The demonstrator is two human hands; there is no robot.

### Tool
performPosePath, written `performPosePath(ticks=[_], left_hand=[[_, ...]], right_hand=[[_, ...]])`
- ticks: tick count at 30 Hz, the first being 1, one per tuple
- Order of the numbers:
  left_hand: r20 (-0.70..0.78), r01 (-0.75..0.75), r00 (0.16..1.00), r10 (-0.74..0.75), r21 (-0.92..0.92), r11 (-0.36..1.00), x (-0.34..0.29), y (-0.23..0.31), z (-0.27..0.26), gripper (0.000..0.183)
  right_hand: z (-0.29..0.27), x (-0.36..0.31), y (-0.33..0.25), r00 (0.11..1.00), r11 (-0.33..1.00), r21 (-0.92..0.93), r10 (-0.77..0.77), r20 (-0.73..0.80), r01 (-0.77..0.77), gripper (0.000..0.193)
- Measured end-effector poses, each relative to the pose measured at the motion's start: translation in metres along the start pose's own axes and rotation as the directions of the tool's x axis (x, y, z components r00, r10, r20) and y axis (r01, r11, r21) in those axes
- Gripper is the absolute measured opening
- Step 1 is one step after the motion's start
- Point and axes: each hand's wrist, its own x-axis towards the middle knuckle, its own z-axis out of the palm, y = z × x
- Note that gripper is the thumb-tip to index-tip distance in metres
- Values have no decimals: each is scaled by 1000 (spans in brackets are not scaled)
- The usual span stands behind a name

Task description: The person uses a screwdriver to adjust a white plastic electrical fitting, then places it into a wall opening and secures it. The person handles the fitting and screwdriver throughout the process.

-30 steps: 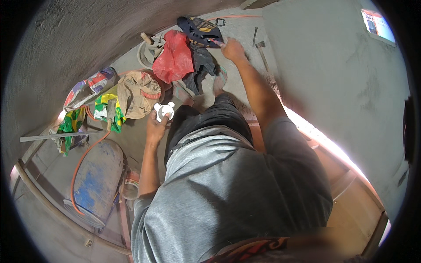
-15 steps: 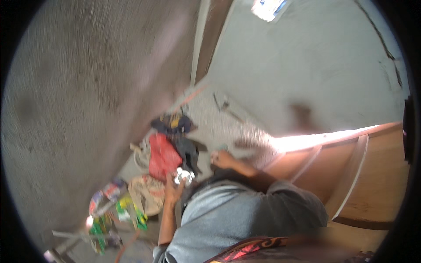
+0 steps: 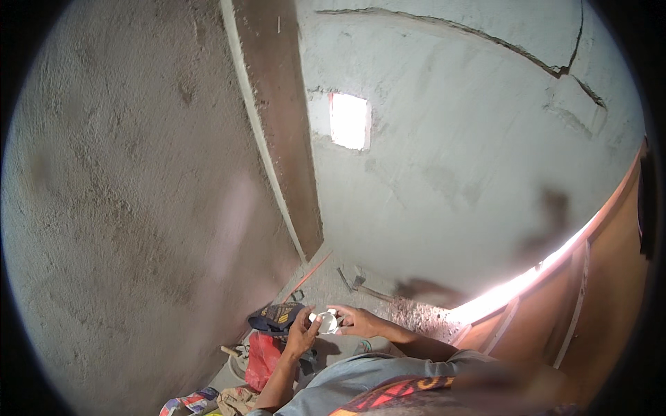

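Observation:
A small round white junction box [image 3: 328,324], with short stubs around its rim, is held up in front of me. My left hand [image 3: 301,337] grips its left side, the fingers closed on the edge. On the opposite side my right hand [image 3: 355,321] is closed on the box with the fingertips at the rim. Behind my left hand a dark cap with yellow marks [image 3: 276,318] lies on the floor. A red plastic bag [image 3: 261,360] rests beside my left forearm.
A rough plastered wall [image 3: 139,194] rises at left; a pale cracked wall [image 3: 444,152] with a small square opening [image 3: 349,121] stands ahead. A hammer [image 3: 368,288] lies near the corner. Wooden panels [image 3: 548,319] are at right. Several bags, including a tan sack [image 3: 236,401], sit at lower left.
My view has tilted up toward the walls. My right hand, apart from the box before, has come to it and taken hold. The left hand has kept its grip on the box.

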Motion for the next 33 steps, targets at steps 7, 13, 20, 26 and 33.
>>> performPosePath(ticks=[7,13,20,26,33], left_hand=[[-44,-200,980,195,-210,957,64,41,68,81],[91,-154,977,193,-327,933,94,87,99,69],[172,-138,960,219,-391,910,138,118,119,59],[210,-297,891,402,-400,867,211,165,96,42],[50,-525,815,577,-355,773,315,278,23,47]], right_hand=[[-70,-15,-15,850,993,-63,-117,-513,99,75],[-68,-26,-50,632,972,-184,-234,-739,146,73],[-104,-39,-66,540,942,-308,-330,-775,134,54],[-151,-9,-119,477,828,-560,-501,-722,24,32],[-228,99,-229,424,555,-814,-705,-569,-170,31]])
